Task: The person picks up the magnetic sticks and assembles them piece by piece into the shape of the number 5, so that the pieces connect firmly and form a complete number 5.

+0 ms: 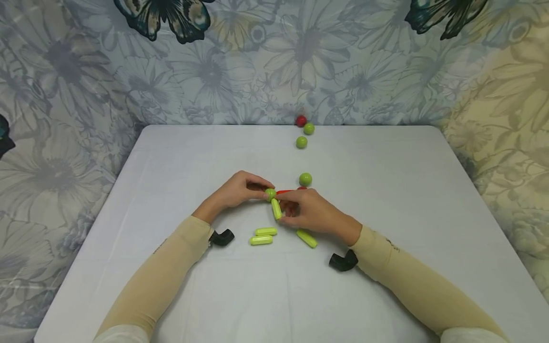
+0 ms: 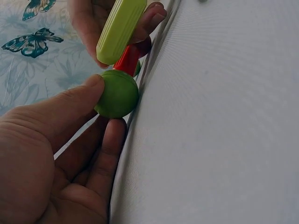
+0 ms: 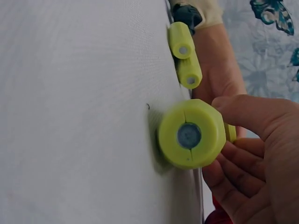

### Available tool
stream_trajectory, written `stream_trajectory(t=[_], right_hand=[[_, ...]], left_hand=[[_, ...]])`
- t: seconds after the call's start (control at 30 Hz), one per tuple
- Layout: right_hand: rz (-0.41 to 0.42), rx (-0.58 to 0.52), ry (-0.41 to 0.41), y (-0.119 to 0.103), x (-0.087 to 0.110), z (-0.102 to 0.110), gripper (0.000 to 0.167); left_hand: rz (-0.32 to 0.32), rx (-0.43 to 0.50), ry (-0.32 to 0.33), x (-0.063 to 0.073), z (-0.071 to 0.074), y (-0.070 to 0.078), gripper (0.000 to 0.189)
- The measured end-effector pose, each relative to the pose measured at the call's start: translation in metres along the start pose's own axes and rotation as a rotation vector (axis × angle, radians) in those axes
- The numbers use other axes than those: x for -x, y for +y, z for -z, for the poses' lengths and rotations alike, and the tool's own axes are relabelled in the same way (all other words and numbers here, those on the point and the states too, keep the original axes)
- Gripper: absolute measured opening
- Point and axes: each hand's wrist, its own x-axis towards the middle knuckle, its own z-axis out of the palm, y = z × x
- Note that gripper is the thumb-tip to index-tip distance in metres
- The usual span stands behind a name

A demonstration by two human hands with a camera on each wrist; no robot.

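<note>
In the head view, my left hand (image 1: 238, 191) pinches a green ball (image 1: 270, 193) between thumb and fingers near the middle of the white table. My right hand (image 1: 317, 210) holds a yellow-green ribbed magnetic rod (image 1: 277, 209) by thumb and fingertips. The rod's far end overlaps the ball's near side in the head view. A silver magnet disc (image 3: 189, 136) shows in the rod's other end. A red rod (image 2: 126, 60) runs from the green ball toward a red ball (image 1: 302, 187), which my right hand partly hides.
Two yellow-green rods (image 1: 261, 240) lie side by side in front of the hands, and another rod (image 1: 307, 238) lies below my right hand. Farther back are a green ball (image 1: 306, 179), two more green balls (image 1: 301, 142) and a red ball (image 1: 301, 121) near the far edge.
</note>
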Motion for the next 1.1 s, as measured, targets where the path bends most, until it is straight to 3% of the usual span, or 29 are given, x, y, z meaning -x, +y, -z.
stream_trajectory(t=[0.23,0.43,0.8,1.1], right_hand=[[0.012,0.005,0.044,-0.0009,-0.0006,-0.0037,0.031],[0.037,-0.01,0.058,-0.0004,-0.0007,-0.0066,0.04],[0.081,0.002,0.036,-0.0025,-0.0013,-0.0066,0.034],[0.06,0.011,0.028,-0.0025,-0.0027,-0.0074,0.036]], left_hand=[[-0.005,-0.004,0.001,-0.0001,-0.0005,-0.0008,0.026],[-0.012,-0.003,0.009,0.0005,-0.0013,0.0002,0.026],[-0.005,-0.022,0.021,-0.0003,-0.0006,-0.0013,0.024],[-0.007,-0.034,0.028,-0.0009,-0.0004,-0.0009,0.025]])
